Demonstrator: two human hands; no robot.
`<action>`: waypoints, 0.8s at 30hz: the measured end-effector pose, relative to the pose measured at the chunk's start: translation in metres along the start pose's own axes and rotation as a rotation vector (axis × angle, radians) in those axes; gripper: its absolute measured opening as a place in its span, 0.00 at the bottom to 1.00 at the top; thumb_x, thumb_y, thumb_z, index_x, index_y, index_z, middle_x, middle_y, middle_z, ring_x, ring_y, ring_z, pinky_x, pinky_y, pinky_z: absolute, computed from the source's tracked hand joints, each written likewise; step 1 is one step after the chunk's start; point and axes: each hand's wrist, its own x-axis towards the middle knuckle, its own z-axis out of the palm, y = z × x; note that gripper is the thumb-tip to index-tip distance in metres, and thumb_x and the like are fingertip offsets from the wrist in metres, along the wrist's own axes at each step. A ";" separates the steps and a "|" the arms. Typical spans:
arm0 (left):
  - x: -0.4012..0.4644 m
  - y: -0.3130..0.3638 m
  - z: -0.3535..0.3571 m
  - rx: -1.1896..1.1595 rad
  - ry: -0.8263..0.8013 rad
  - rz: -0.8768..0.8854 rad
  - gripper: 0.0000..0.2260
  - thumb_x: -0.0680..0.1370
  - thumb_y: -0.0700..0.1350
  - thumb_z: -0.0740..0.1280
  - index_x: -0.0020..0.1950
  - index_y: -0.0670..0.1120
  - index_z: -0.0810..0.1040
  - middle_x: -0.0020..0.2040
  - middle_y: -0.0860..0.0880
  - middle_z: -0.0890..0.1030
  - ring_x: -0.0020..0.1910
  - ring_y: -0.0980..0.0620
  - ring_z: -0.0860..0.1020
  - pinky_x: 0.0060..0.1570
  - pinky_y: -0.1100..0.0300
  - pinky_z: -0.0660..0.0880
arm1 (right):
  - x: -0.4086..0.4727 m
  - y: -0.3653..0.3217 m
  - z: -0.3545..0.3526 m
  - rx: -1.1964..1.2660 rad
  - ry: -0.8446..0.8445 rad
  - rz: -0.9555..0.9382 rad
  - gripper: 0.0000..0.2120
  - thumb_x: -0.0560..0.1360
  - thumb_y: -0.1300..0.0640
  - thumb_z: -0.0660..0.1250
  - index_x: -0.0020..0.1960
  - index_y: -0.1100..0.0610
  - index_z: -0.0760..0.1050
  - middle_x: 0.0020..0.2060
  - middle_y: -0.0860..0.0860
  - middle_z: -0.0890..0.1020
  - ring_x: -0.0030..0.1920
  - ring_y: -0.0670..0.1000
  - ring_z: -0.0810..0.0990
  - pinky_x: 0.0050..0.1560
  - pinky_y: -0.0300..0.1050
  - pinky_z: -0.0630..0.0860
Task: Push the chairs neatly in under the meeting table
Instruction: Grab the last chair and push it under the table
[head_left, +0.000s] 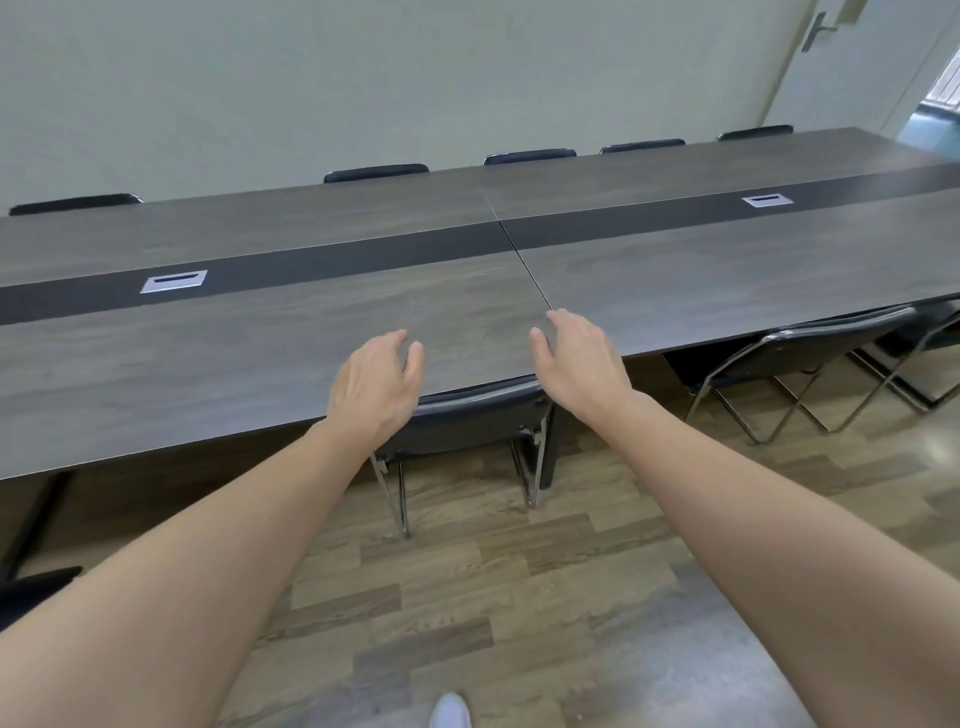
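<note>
One chair before me looks pushed under the counter, my left hand and right hand released above it, while chairs to my right seem left.

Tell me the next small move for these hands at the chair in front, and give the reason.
Probably shift right to the next chair. The chair in front already has its backrest at the table edge, and the left hand and right hand hover loosely curled above it, holding nothing. The next chair's back stands at an angle to the edge.
</note>
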 end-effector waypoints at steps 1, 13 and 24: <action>-0.003 0.001 -0.001 -0.003 -0.002 0.001 0.22 0.85 0.53 0.54 0.76 0.44 0.67 0.73 0.45 0.71 0.72 0.46 0.69 0.70 0.52 0.66 | -0.003 -0.002 -0.003 0.000 0.000 0.001 0.22 0.83 0.50 0.54 0.73 0.58 0.66 0.73 0.54 0.69 0.72 0.54 0.67 0.69 0.46 0.65; -0.034 -0.007 -0.025 -0.028 0.000 0.018 0.22 0.85 0.53 0.54 0.76 0.44 0.67 0.74 0.46 0.71 0.72 0.46 0.69 0.69 0.52 0.66 | -0.037 -0.028 -0.016 -0.018 0.022 0.025 0.19 0.83 0.51 0.54 0.69 0.60 0.70 0.66 0.56 0.74 0.66 0.55 0.73 0.61 0.45 0.69; -0.079 -0.091 -0.088 -0.029 -0.019 0.016 0.23 0.85 0.54 0.54 0.77 0.44 0.65 0.75 0.46 0.70 0.73 0.45 0.68 0.70 0.49 0.67 | -0.092 -0.124 0.023 -0.037 0.009 -0.009 0.22 0.83 0.51 0.54 0.75 0.58 0.64 0.71 0.55 0.70 0.70 0.56 0.70 0.66 0.47 0.68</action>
